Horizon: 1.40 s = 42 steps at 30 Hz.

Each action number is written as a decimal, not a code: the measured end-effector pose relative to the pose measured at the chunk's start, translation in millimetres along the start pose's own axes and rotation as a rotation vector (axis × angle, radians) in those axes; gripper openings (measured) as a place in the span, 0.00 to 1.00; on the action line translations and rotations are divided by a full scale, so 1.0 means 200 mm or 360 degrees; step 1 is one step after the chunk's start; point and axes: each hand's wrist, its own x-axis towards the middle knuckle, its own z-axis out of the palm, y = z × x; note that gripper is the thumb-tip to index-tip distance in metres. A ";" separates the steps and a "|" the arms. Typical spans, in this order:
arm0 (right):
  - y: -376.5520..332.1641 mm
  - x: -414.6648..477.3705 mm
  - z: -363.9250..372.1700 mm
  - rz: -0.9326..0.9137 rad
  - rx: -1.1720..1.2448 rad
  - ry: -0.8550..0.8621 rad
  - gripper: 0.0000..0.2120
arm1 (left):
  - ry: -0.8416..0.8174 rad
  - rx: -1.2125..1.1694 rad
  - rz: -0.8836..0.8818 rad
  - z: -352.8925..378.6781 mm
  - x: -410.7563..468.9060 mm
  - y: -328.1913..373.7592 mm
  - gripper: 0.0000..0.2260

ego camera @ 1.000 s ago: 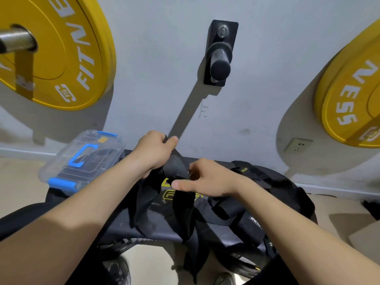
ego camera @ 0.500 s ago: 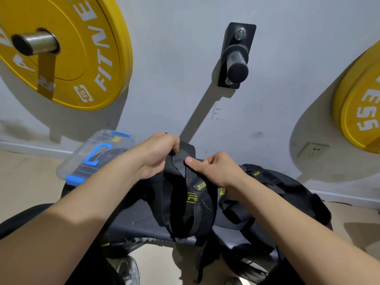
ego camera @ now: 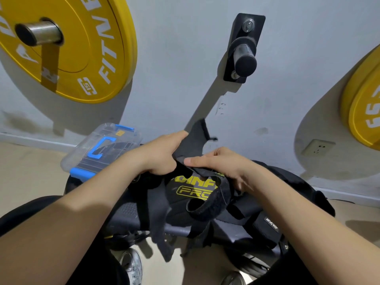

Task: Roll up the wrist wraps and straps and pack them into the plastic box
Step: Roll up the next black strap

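A black wrist wrap (ego camera: 194, 138) sticks up between my hands, and its tail hangs down over the bench (ego camera: 127, 214). My left hand (ego camera: 162, 155) grips the wrap's upper end. My right hand (ego camera: 222, 163) pinches the same wrap just to the right, thumb on top. More black straps (ego camera: 265, 221) lie heaped on the bench under my right forearm. The clear plastic box (ego camera: 102, 149) with blue latches and a blue handle sits with its lid on at the bench's far left end.
A grey wall stands close behind the bench with a black peg mount (ego camera: 244, 48). Yellow weight plates hang at upper left (ego camera: 86, 48) and right (ego camera: 364, 108). A wall socket (ego camera: 317, 148) is low on the right. Beige floor lies to both sides.
Both hands have lifted the wrap's end a little higher and folded it over, so a flap now stands above my left thumb. The camera has tilted slightly.
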 end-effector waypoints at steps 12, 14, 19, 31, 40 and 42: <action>-0.02 -0.01 -0.18 -0.0123 0.0070 0.0383 0.10 | -0.0416 -0.0557 -0.0127 0.02 -0.02 0.03 0.17; -0.01 -0.03 -0.18 -0.0112 -0.0068 0.0173 0.08 | -0.0469 -0.0559 -0.0078 0.02 -0.03 0.04 0.11; 0.01 -0.06 -0.14 -0.0047 -0.0409 -0.0382 0.21 | -0.0418 -0.0648 0.0130 0.01 -0.05 0.03 0.09; 0.03 -0.12 -0.13 -0.0257 -0.1285 -0.0114 0.24 | 0.1001 -0.0034 0.0189 0.09 0.06 0.04 0.05; 0.13 0.00 0.07 -0.0734 -0.1669 0.0575 0.17 | -0.0253 -0.1010 -0.0647 0.21 0.11 0.06 0.38; 0.14 0.02 0.10 -0.0781 -0.1757 0.0524 0.11 | -0.0202 -0.1073 -0.0622 0.24 0.13 0.06 0.28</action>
